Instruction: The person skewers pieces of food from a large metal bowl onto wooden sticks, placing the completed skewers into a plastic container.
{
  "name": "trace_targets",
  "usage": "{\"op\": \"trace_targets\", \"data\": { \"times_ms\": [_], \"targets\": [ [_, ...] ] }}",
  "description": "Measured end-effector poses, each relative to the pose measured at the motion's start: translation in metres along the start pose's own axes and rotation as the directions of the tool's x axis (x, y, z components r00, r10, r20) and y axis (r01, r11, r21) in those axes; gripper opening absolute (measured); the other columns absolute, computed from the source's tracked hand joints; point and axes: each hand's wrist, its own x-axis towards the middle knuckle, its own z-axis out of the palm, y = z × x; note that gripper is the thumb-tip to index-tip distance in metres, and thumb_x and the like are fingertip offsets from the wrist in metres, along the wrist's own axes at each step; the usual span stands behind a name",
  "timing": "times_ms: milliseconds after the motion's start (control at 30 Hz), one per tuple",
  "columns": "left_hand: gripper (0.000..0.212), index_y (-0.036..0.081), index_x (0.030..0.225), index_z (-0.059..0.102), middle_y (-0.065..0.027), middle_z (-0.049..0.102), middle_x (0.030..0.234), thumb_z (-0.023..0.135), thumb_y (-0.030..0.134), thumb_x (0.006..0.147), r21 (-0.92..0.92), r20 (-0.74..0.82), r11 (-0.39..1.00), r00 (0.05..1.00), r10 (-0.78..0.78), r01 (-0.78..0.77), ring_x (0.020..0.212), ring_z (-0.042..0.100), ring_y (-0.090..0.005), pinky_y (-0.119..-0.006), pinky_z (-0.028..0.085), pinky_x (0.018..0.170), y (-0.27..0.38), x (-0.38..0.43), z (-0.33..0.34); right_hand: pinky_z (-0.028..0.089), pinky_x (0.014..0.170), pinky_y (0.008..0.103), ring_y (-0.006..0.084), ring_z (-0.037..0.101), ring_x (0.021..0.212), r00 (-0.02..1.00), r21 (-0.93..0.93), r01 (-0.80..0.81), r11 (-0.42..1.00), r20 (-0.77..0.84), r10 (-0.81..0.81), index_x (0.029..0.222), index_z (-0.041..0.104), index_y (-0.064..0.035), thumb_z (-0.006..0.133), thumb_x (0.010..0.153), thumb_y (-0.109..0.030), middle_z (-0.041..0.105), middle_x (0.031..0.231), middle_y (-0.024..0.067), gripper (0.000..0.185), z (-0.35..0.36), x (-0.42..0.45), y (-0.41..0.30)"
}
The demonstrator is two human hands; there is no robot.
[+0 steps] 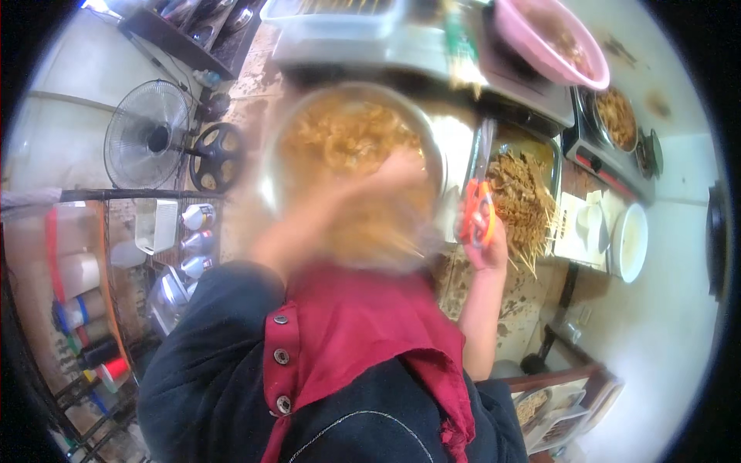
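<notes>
A large round metal basin [265,188] sits in front of my apron, holding brown, sauced food pieces [353,130]. My left hand [405,168] reaches across it to the basin's right side; motion blur hides its fingers and anything in them. Pale sticks [402,243] show at the basin's near right edge. To the right of the basin, my right hand [489,249] grips orange-handled scissors [479,211], blades pointing away from me. Beside that hand, a rectangular tray [559,165] holds a pile of brown skewered food [518,194], with stick ends jutting towards me.
Beyond the basin stands a metal appliance [359,55] with a clear plastic tray [272,13] on top. A pink basin [602,72] and a portable cooker with a pan [616,118] are at the right, above a white bowl [631,243]. Left are a fan [156,139] and a rack [104,195].
</notes>
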Motion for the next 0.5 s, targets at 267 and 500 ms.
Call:
{"op": "trace_targets", "data": {
  "times_ms": [267,500],
  "targets": [
    [0.016,0.003,0.085,0.065,-0.0149,0.065,0.087,0.058,0.014,0.075,-0.398,0.002,0.915,0.998,-0.070,0.065,0.085,0.063,-0.0320,-0.043,0.050,0.075,-0.017,-0.002,0.020,0.053,0.073,0.0286,0.0162,0.061,0.083,1.000,-0.015,-0.020,1.000,-0.004,0.020,0.126,0.044,0.0033,0.067,0.078,-0.014,0.060,0.102,0.0142,0.055,0.008,0.002,-0.001],
    [0.020,0.000,0.094,0.065,-0.0141,0.066,0.081,0.065,0.016,0.083,-0.828,0.195,0.428,0.902,-0.385,0.361,0.077,0.062,-0.0202,-0.033,0.049,0.070,-0.055,-0.017,-0.048,0.054,0.075,0.0318,0.0198,0.062,0.084,1.000,0.034,0.014,0.999,0.015,-0.015,0.128,0.042,0.0044,0.065,0.081,-0.012,0.059,0.104,0.0179,0.055,0.004,-0.003,-0.003]
  ]
}}
